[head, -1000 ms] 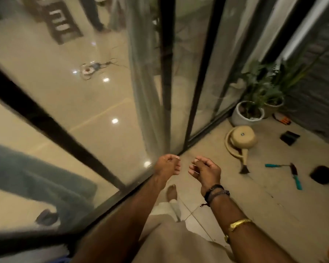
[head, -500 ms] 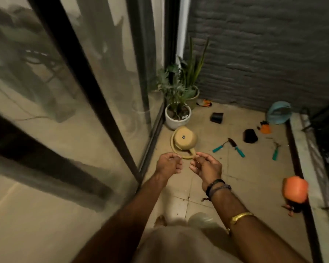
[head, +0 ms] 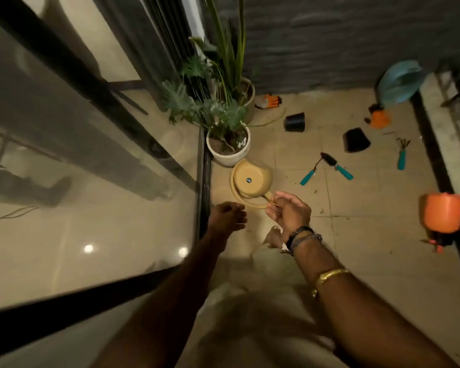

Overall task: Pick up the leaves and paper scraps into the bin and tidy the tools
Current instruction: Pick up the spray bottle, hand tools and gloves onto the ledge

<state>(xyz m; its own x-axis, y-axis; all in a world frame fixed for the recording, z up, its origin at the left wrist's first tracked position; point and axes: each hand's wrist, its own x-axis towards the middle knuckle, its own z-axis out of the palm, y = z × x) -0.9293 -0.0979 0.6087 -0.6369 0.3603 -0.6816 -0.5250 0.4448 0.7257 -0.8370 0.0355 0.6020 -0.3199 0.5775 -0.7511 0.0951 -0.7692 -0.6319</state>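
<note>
Drawn in on the tan watering can [head: 252, 180] since half a second ago, with the right hand [head: 290, 212] now overlapping the can's looped handle in the head view and the left hand [head: 227, 216] just below and left of the can. Held apart, a clear gap between them, both raised over the tiled floor [head: 369, 261]. On the left, knuckles up, fingers loosely curled, nothing seen in them. On the right, fingers curled toward the thumb, a thin pale strand at the fingertips; impossible to tell whether pinched or part of the can behind. Black wristbands [head: 302, 236] and a gold bangle [head: 329, 274] on the right forearm.

Just beyond the can, a white plant pot [head: 229, 155] with a leafy plant; behind that, a pale plant pot [head: 248, 94] against the grey brick wall [head: 329, 35], orange-and-white gloves [head: 270, 100] beside it. Left of the can, a glass sliding door [head: 91, 181].

Right of the can, a teal-handled trowel [head: 336, 165] and a teal-handled weeder [head: 307, 177], heads close together, with small dark scraps [head: 322, 209] on the tiles nearer the hands. Further right, a black nursery pot [head: 294, 122] and a second black nursery pot [head: 355, 139], both tipped over, then a teal-handled hand fork [head: 402, 155]. Far right of the can, an orange sprayer [head: 443, 212]; beyond it, a pale blue container [head: 398, 82] by the wall.
</note>
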